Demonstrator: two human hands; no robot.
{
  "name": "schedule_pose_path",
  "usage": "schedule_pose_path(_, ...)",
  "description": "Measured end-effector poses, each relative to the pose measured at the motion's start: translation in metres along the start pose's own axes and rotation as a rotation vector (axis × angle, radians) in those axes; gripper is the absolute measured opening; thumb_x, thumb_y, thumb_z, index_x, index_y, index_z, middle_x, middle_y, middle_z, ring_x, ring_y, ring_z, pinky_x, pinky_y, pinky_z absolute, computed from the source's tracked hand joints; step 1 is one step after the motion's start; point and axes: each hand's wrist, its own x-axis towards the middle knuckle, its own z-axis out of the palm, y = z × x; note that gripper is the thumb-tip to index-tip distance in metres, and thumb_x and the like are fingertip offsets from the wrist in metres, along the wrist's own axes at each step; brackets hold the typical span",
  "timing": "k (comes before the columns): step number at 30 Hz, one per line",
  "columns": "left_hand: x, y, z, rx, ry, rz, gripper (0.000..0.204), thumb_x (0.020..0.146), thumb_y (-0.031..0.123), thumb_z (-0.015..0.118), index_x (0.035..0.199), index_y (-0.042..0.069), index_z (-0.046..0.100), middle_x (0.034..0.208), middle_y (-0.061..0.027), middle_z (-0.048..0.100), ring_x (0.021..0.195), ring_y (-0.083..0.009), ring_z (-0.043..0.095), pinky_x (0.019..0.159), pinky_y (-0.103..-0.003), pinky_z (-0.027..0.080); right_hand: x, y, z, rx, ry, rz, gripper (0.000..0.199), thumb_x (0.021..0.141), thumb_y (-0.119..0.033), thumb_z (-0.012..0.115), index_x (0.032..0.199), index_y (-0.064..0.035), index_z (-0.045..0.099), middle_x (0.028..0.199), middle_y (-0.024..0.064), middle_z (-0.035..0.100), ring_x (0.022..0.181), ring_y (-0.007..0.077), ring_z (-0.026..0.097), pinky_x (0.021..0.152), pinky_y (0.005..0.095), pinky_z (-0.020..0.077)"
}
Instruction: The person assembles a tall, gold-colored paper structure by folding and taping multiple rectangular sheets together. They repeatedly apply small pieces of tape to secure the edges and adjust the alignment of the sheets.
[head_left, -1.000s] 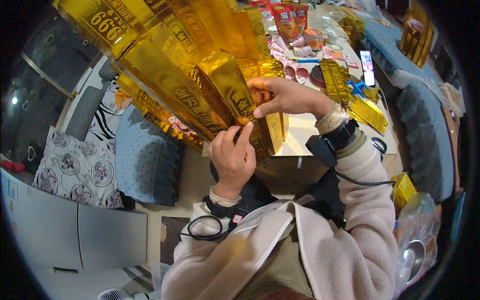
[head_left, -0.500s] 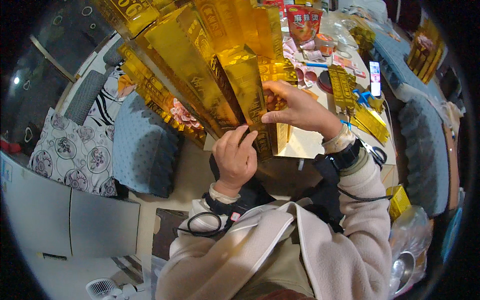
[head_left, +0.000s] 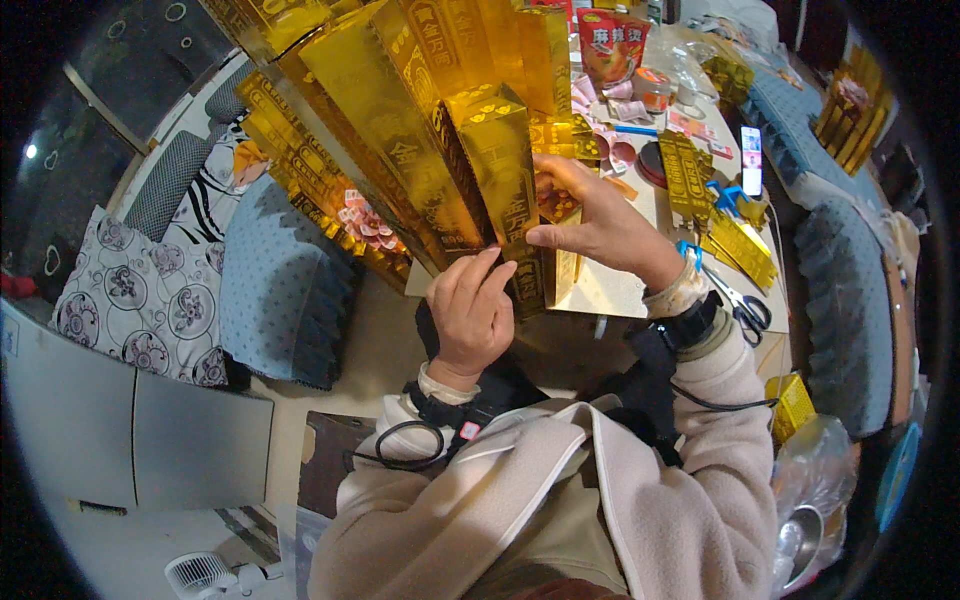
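My left hand [head_left: 470, 322] just dropped its index, can't tell if it's gripping; right hand [head_left: 607, 225] clasps the gold box [head_left: 495, 140], probably steadying it.

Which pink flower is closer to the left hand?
The pink flower just left of the left hand, beside gold bars. The other flower is far off to the right, past the phone.

The boxes [head_left: 495, 140] are metallic gold, the seat cover [head_left: 275, 275] dotted blue, the jacket [head_left: 455, 510] cream.
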Motion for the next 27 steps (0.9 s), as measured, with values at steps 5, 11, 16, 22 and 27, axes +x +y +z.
schedule_pose_path(5, 0.0, 0.001, 0.001, -0.036, -0.001, -0.01, 0.038, 0.078, -0.002, 0.067, 0.114, 0.007, 0.074, 0.125, -0.0097, 0.07, 0.114, -0.0297, 0.063, 0.1, -0.042, 0.046, -0.004, 0.004, 0.004, -0.071, 0.036, -0.008, 0.083, 0.087, -0.03, 0.085, 0.152, -0.0001, 0.043, 0.136, 0.0152, 0.056, 0.122, 0.0255, 0.058, 0.108, 0.0364, 0.0448)
schedule_pose_path(11, 0.006, 0.003, 0.005, -0.121, 0.006, -0.025, 0.034, 0.08, -0.007, 0.064, 0.11, 0.004, 0.075, 0.123, -0.0138, 0.071, 0.111, -0.0338, 0.065, 0.097, -0.044, 0.05, -0.002, 0.013, 0.002, -0.052, 0.066, -0.045, 0.084, 0.087, -0.032, 0.085, 0.154, -0.0031, 0.043, 0.138, 0.015, 0.055, 0.126, 0.0263, 0.058, 0.11, 0.0372, 0.0437)
schedule_pose_path(16, 0.01, 0.004, 0.009, -0.153, -0.022, -0.016, 0.035, 0.079, -0.007, 0.064, 0.112, -0.002, 0.073, 0.128, -0.0183, 0.069, 0.115, -0.0369, 0.064, 0.101, -0.045, 0.05, -0.004, 0.016, -0.004, 0.076, 0.048, 0.029, 0.083, 0.087, -0.034, 0.085, 0.154, -0.0055, 0.043, 0.141, 0.015, 0.054, 0.129, 0.0274, 0.058, 0.111, 0.0381, 0.0444)
schedule_pose_path(22, 0.01, 0.005, 0.007, -0.169, -0.015, -0.013, 0.035, 0.079, -0.01, 0.063, 0.112, -0.003, 0.072, 0.127, -0.0198, 0.069, 0.114, -0.0381, 0.065, 0.1, -0.045, 0.053, -0.007, 0.02, -0.002, 0.039, 0.052, -0.02, 0.084, 0.087, -0.034, 0.085, 0.154, -0.0058, 0.044, 0.143, 0.0152, 0.053, 0.131, 0.0275, 0.057, 0.112, 0.0381, 0.0448)
schedule_pose_path(27, 0.011, 0.007, 0.004, -0.171, -0.015, -0.016, 0.035, 0.079, -0.011, 0.063, 0.112, -0.003, 0.072, 0.127, -0.0198, 0.069, 0.113, -0.0384, 0.066, 0.099, -0.045, 0.053, -0.008, 0.021, 0.0, 0.027, 0.061, -0.023, 0.084, 0.087, -0.035, 0.085, 0.154, -0.0061, 0.044, 0.143, 0.0148, 0.053, 0.132, 0.0268, 0.056, 0.112, 0.0379, 0.0442)
